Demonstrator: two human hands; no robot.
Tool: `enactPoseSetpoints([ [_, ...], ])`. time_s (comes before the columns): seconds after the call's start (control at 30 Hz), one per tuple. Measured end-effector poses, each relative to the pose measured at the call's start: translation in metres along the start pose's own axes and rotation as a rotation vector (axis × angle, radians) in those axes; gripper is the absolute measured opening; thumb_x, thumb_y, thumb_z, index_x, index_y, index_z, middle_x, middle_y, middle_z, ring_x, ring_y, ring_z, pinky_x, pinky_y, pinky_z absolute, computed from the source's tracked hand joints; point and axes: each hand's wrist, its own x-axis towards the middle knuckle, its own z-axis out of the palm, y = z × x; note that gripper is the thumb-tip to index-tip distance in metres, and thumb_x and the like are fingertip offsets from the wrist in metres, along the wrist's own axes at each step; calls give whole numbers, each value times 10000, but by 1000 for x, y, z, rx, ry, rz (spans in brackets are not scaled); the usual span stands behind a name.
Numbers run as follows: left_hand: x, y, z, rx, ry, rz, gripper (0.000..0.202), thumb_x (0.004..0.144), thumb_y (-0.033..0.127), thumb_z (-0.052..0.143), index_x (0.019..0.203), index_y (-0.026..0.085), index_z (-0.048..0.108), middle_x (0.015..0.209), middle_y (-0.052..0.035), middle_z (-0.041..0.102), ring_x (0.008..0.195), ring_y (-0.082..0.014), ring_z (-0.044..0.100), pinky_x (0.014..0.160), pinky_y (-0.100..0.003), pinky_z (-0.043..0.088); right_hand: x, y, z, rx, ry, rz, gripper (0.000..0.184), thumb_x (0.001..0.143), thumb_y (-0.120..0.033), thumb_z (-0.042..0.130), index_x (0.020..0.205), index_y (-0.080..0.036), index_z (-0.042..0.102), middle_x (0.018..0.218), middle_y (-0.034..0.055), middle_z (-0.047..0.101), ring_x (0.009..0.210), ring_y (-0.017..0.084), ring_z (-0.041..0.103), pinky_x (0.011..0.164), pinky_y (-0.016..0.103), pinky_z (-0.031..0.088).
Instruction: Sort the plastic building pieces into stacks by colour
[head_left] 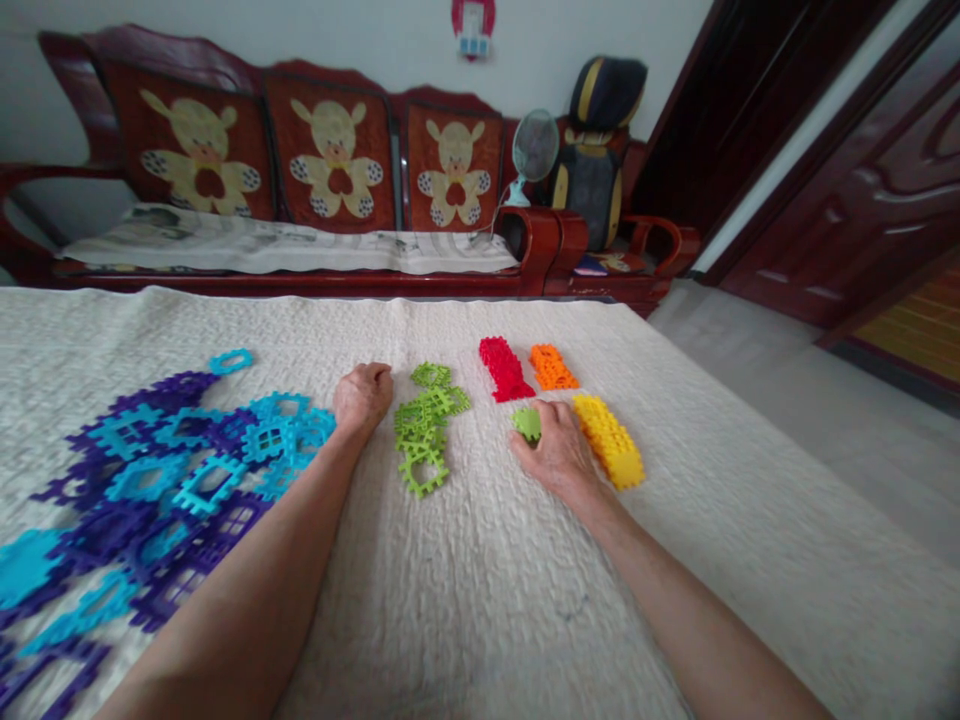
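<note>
My right hand [556,450] rests on the white quilted cloth [480,600] with its fingers closed around a small stack of green pieces [527,422]. My left hand [363,394] is curled into a loose fist beside a loose heap of green interlocking pieces [425,425], and I cannot see anything in it. A yellow stack [609,440] lies just right of my right hand. A red stack [504,368] and an orange stack [553,367] lie just beyond it.
A large spread of purple and blue pieces [157,470] covers the cloth at the left. Behind the cloth stands a dark wooden sofa [300,180] with a small fan [534,152] on its arm. Dark wooden doors [862,180] are at the right.
</note>
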Motion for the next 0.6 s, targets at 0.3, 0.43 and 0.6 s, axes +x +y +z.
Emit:
enactPoseSetpoints([
  [0.3,-1,0,-1,-1,0,-1,398,912,286,419,1130,236,749,1184,-91,722,1057,-255,674,924,-329,502,1,-2,-1,4,-21,-6,373,822,-348,561,1131,-146,615,985,118,596,933,276,573,850,410,487],
  [0.43,-1,2,-1,-12,-10,-4,397,911,272,419,1131,232,748,1185,-90,724,1067,-243,673,931,-315,495,1,-2,-2,19,4,-40,398,829,-353,561,1154,-127,605,1041,146,591,991,304,574,882,455,492],
  [0.6,-2,2,-2,-26,-26,-12,396,928,285,414,1149,238,740,1195,-85,721,1084,-230,666,938,-301,487,-7,-29,-14,185,102,-212,399,873,-301,563,1243,-153,580,1238,171,577,1160,316,548,997,505,467],
])
